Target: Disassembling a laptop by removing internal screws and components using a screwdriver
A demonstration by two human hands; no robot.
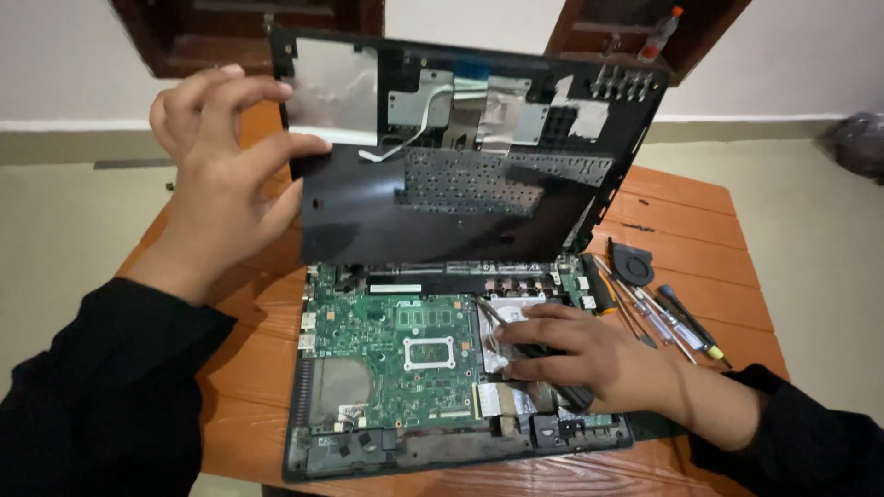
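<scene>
An opened black laptop base (368, 456) lies on a wooden table (672, 230), its green motherboard (396, 345) exposed. My left hand (216, 179) grips the left edge of the raised black top cover (451, 198), whose underside with keyboard backing and foil patches faces me. My right hand (575, 354) rests on the silver drive area at the base's right side and holds a dark slim tool (539, 354). A white ribbon cable (414, 138) hangs from the cover's underside.
To the right of the laptop lie several screwdrivers (663, 317), a black fan (633, 260) and a black-and-orange tool (600, 283). Dark wooden furniture stands against the wall behind. The table's right part is bare planks.
</scene>
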